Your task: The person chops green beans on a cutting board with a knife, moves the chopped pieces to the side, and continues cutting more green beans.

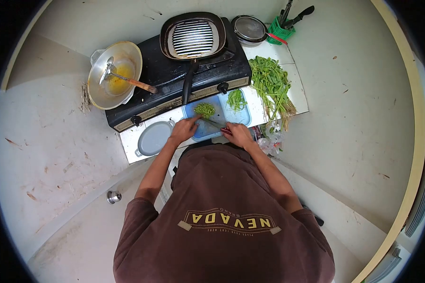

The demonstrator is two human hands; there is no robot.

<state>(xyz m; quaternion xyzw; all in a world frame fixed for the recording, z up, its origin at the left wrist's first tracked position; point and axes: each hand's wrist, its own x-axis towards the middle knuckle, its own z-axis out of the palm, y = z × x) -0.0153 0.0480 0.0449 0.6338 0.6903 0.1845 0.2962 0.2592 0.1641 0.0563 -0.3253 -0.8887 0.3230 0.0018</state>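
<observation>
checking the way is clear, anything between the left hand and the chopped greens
Nothing visible: the left hand reaches the near edge of the chopped greens. The knife in the right hand points toward them from the side.

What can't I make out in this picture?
All in the head view:
Whether the left hand touches the knife blade: too small.
The right palm: hidden by the back of the hand.
The burner beneath the grill pan: covered by the pan.
What the plastic bags hold: too small.
</observation>
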